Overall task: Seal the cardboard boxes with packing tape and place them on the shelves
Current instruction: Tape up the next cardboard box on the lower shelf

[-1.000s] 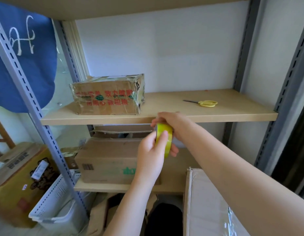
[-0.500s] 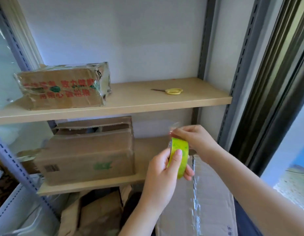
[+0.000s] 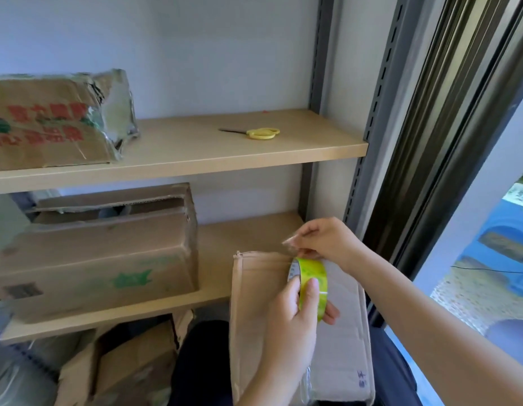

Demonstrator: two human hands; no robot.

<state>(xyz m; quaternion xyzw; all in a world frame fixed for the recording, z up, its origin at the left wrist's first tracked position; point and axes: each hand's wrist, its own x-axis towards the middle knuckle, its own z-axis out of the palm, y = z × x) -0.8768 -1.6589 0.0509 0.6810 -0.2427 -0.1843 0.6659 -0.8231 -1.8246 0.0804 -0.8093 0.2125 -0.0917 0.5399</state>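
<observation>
My left hand [image 3: 286, 315] grips a yellow-green roll of clear packing tape [image 3: 311, 284] by its rim. My right hand [image 3: 324, 240] pinches the loose clear end of the tape just above the roll. Both hands hover over a cardboard box [image 3: 254, 303] that lies on my lap, its far edge against the lower shelf [image 3: 242, 230]. A taped box with red print [image 3: 58, 121] sits at the left of the upper shelf [image 3: 196, 153]. On the lower shelf stands a larger brown box [image 3: 99, 259] with its top flaps partly open.
Yellow-handled scissors [image 3: 259, 133] lie on the upper shelf to the right. Grey slotted uprights [image 3: 371, 98] frame the shelves. A dark window frame [image 3: 447, 127] runs down the right. More cardboard boxes [image 3: 128, 367] lie on the floor below.
My view has swung right and down. Both hands with the tape roll have dropped from the upper shelf's edge to the box on my lap. My right hand now pinches the peeled tape end.
</observation>
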